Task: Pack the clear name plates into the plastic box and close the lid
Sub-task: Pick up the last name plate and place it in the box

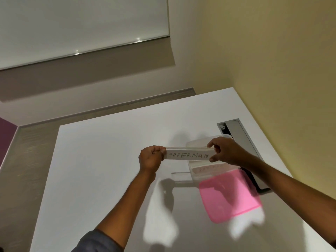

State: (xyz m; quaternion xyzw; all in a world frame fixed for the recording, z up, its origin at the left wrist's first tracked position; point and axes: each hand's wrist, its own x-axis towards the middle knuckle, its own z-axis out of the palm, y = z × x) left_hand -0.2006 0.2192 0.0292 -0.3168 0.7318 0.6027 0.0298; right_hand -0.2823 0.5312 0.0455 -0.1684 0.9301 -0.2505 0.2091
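I hold a clear name plate [189, 155] with a paper slip reading "SUPERMAN" level above the white table [101, 170]. My left hand [151, 158] grips its left end and my right hand [227, 151] pinches its right end. Right behind and under the plate stands the clear plastic box [209, 170], open, with at least one more name plate inside it. Another clear name plate [181, 176] lies on the table beside the box's left wall. The pink translucent lid [230, 195] lies flat on the table in front of the box.
A grey cable hatch [240, 142] is set into the table at the right, just behind the box. The table's far edge meets a grey floor strip [32, 151] and a yellow wall [281, 70] runs along the right.
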